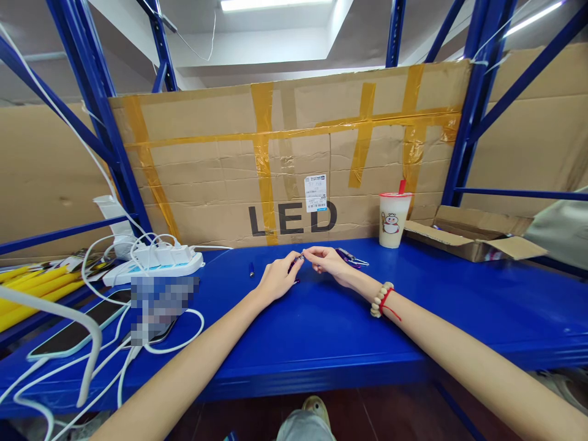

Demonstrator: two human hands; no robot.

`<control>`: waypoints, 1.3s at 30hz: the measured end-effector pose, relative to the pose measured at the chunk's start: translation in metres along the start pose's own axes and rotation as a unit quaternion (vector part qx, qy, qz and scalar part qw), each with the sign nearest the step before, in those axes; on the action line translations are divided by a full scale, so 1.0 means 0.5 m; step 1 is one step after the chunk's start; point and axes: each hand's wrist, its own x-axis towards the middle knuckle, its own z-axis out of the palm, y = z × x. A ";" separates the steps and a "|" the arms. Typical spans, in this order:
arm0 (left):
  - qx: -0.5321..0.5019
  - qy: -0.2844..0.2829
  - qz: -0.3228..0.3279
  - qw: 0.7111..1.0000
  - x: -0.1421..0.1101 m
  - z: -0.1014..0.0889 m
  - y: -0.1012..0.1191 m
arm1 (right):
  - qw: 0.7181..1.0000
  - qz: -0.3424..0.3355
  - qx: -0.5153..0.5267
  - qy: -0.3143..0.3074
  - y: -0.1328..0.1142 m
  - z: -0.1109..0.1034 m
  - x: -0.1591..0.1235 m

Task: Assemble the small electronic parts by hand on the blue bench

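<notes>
My left hand [279,275] is closed around a slim dark pen-like piece [296,281], mostly hidden by the fingers. Right beside it, the thumb and forefinger of my right hand [325,260] pinch at the piece's upper end, where something small and shiny shows; its shape is too small to make out. A short blue pen cap or barrel part [251,269] lies on the blue shelf top [312,337], left of my left hand. Behind my right wrist is a small group of dark pens or pen parts [351,257], partly covered by the hand.
A white power strip [156,263] with plugs and looping cables sits at left, near a phone [82,327] and a blurred-out item. A drink cup [394,220] with a red straw and an opened cardboard box [473,236] stand at back right. Taped cardboard [206,177] walls the back.
</notes>
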 end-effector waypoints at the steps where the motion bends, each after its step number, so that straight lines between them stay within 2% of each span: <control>1: 0.002 0.000 -0.001 1.000 0.000 0.000 0.000 | 1.000 -0.001 -0.001 0.002 0.001 0.000 0.001; 22: -0.045 -0.015 0.002 0.999 0.002 -0.004 0.002 | 0.997 -0.061 -0.044 -0.001 0.019 -0.012 0.014; 39: -0.050 -0.035 0.017 0.998 0.002 0.000 0.000 | 0.997 -0.061 -0.034 -0.008 0.020 -0.012 0.019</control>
